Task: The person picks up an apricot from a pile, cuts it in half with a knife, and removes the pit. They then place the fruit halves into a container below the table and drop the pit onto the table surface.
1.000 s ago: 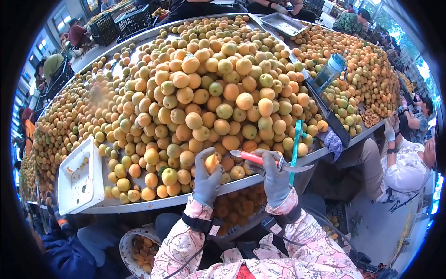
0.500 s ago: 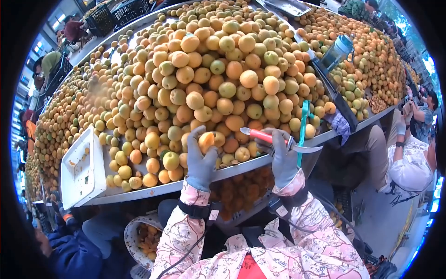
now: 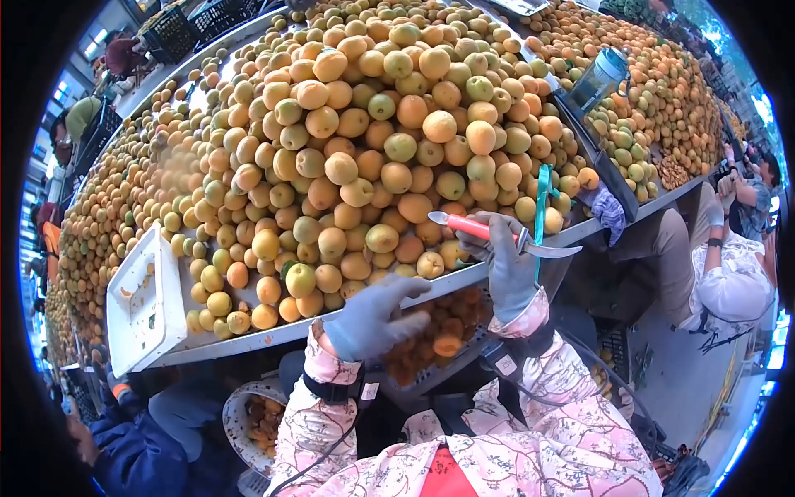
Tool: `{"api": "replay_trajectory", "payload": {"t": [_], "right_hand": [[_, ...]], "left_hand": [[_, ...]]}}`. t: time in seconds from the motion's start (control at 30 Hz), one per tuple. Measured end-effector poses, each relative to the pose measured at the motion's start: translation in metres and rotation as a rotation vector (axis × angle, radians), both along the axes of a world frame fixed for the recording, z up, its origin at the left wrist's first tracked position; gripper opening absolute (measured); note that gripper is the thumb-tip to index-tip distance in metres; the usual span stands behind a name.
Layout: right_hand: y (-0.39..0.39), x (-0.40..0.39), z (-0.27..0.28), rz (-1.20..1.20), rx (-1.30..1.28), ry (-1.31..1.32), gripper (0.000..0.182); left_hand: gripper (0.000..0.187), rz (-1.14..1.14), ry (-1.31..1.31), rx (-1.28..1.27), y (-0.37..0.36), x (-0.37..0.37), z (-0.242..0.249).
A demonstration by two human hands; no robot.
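My left hand [image 3: 377, 319], in a grey glove, hovers at the table's front rim with its fingers spread and nothing in them. Below the rim, cut orange apricots [image 3: 447, 343] lie in a crate partly hidden by the tabletop. In my gloved right hand [image 3: 507, 261] is a pitting knife [image 3: 470, 225] with a red handle, a small spoon-like tip at one end and a curved steel blade at the other. A large heap of whole yellow-orange and greenish apricots [image 3: 381, 149] rises in front of both hands. A green strap [image 3: 542, 215] hangs just beyond my right hand.
A white tray [image 3: 149, 311] with scraps stands tilted on the left. Beside my left arm is a white bucket [image 3: 236, 418] holding apricot pieces. Back right are a bottle [image 3: 598, 81], a metal divider [image 3: 592, 157] and a purple cloth [image 3: 606, 214]. Other people sit on both sides.
My left hand has let go of the orange apricot piece and moved down and right over the rim, its fingers now spread. My right hand still grips the knife, nearly in place.
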State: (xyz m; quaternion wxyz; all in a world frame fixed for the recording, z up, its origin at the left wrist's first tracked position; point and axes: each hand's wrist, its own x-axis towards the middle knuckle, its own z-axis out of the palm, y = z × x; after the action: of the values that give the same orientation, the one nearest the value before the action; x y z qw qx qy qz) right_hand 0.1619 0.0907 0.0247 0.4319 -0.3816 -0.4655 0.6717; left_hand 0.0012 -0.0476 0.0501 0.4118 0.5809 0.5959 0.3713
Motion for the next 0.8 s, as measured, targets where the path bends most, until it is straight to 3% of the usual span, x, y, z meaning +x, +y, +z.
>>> {"api": "replay_trajectory", "payload": {"t": [0.07,0.23,0.27,0.3,0.37,0.8], "right_hand": [[-0.002,0.000,-0.003,0.002,0.001,-0.001,0.031],[-0.005,-0.004,-0.021,0.043,0.105,-0.043,0.028],[-0.008,-0.009,-0.028,0.033,0.075,-0.023,0.026],[-0.008,-0.007,-0.042,0.060,0.265,-0.096,0.023],[-0.020,-0.011,-0.035,0.029,0.296,-0.170,0.020],[-0.023,-0.015,-0.034,-0.003,0.297,-0.165,0.023]], "left_hand": [[0.025,0.236,0.092,0.024,0.005,0.001,-0.021],[0.015,0.234,0.402,0.145,0.015,0.013,-0.043],[0.015,0.236,0.400,0.133,0.016,0.013,-0.042],[0.014,0.232,0.391,0.114,0.016,0.014,-0.042],[0.015,0.232,0.417,0.107,0.017,0.014,-0.043],[0.015,0.359,0.367,0.070,0.020,0.018,-0.048]]}}
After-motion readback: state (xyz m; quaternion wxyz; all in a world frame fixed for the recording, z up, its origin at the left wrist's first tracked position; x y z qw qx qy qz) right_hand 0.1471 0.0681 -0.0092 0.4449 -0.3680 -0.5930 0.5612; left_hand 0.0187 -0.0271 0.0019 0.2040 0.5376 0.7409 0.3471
